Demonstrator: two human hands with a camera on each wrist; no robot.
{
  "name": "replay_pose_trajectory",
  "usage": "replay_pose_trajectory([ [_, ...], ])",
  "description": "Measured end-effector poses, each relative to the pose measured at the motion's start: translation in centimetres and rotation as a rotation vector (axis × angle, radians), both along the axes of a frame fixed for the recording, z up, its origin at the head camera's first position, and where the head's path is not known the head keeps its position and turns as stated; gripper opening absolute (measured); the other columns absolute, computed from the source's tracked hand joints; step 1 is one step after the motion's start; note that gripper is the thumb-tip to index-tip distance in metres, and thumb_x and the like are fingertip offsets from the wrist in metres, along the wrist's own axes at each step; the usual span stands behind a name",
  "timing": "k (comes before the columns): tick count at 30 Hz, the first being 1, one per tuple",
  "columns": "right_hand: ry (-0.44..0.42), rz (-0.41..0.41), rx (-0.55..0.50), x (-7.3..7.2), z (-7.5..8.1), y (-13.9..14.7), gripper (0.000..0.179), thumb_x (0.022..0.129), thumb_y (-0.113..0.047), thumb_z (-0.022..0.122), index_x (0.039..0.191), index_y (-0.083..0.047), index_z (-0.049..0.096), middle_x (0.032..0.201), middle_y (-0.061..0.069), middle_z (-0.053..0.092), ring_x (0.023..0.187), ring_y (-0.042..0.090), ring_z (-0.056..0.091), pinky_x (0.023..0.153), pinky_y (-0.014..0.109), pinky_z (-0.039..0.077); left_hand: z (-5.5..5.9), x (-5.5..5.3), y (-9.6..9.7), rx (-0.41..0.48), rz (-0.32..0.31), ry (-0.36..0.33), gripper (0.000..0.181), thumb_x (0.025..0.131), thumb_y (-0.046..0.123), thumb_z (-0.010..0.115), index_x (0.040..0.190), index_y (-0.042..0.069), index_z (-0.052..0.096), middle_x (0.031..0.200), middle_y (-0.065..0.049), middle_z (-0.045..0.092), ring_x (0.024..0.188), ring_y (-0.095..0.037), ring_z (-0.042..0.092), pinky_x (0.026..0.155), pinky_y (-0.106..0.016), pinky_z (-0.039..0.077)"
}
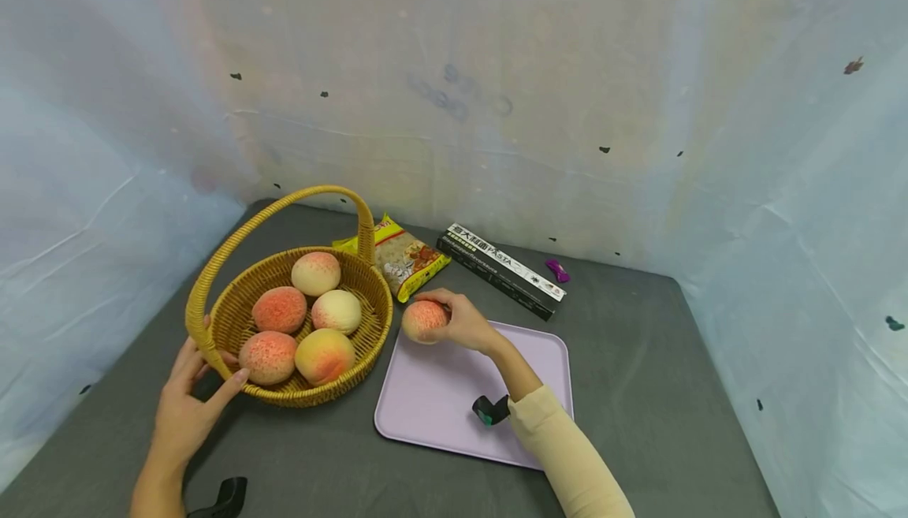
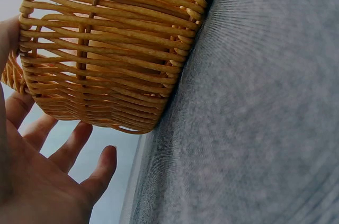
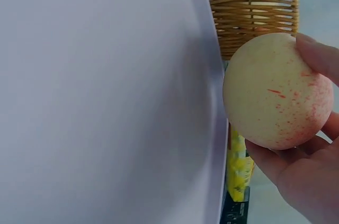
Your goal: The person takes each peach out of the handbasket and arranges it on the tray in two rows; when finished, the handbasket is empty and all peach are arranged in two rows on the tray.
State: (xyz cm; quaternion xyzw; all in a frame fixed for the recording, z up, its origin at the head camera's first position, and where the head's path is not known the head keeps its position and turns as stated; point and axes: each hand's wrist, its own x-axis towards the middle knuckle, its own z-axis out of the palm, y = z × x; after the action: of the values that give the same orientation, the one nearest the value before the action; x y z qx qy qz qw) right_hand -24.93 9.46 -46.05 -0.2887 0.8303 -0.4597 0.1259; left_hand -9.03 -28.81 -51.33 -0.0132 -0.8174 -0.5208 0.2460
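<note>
At the left stands a yellow wicker basket [image 1: 291, 400] with an arched handle and several peaches in it, among them a yellow-orange peach [image 1: 325, 356]. My left hand [image 1: 186, 404] holds the basket's near left rim by the handle's foot, thumb over the edge. In the left wrist view, the other fingers of that hand [image 2: 58, 166] spread beside the woven wall. My right hand [image 1: 464, 322] grips a pale peach with red speckles [image 1: 424, 322] over the far left corner of a lilac tray [image 1: 440, 408]. The right wrist view shows this peach [image 3: 273, 91] between thumb and fingers.
Behind the basket and tray lie a yellow food packet [image 1: 407, 258] and a black-and-white pasta box [image 1: 501, 270]. A small purple wrapped item [image 1: 557, 270] lies right of the box. Pale sheeting [image 1: 496, 108] surrounds the dark grey table [image 1: 638, 392].
</note>
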Motion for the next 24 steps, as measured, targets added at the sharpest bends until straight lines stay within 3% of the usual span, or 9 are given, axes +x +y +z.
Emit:
replay_pose_trajectory([
  [7, 0.012, -0.006, -0.010, -0.1, -0.8, 0.2, 0.065, 0.075, -0.011, 0.085, 0.134, -0.002, 0.060, 0.127, 0.008, 0.063, 0.110, 0.021, 0.056, 0.093, 0.034, 0.047, 0.1, 0.0, 0.0, -0.015, 0.011, -0.016, 0.024, 0.084, -0.007, 0.074, 0.104, -0.004, 0.062, 0.163, 0.001, 0.025, 0.145, -0.006, 0.022, 0.092, -0.010, 0.031],
  [18, -0.020, -0.006, -0.026, 0.1, -1.6, 0.7, 0.065, 0.077, -0.009, 0.084, 0.136, -0.004, 0.059, 0.130, 0.008, 0.061, 0.111, 0.021, 0.056, 0.092, 0.035, 0.047, 0.0, -0.1, 0.0, -0.001, -0.009, 0.004, 0.025, 0.082, -0.011, 0.074, 0.102, -0.005, 0.061, 0.163, -0.003, 0.026, 0.145, -0.008, 0.023, 0.091, -0.009, 0.032],
  [24, -0.056, 0.018, -0.049, 1.2, 0.7, 0.3, 0.061, 0.080, -0.002, 0.079, 0.137, 0.002, 0.056, 0.129, 0.020, 0.060, 0.109, 0.026, 0.058, 0.090, 0.035, 0.048, 0.0, -0.1, 0.0, 0.009, -0.024, 0.022, 0.025, 0.081, -0.014, 0.073, 0.102, -0.006, 0.061, 0.163, -0.003, 0.025, 0.145, -0.009, 0.023, 0.091, -0.008, 0.032],
])
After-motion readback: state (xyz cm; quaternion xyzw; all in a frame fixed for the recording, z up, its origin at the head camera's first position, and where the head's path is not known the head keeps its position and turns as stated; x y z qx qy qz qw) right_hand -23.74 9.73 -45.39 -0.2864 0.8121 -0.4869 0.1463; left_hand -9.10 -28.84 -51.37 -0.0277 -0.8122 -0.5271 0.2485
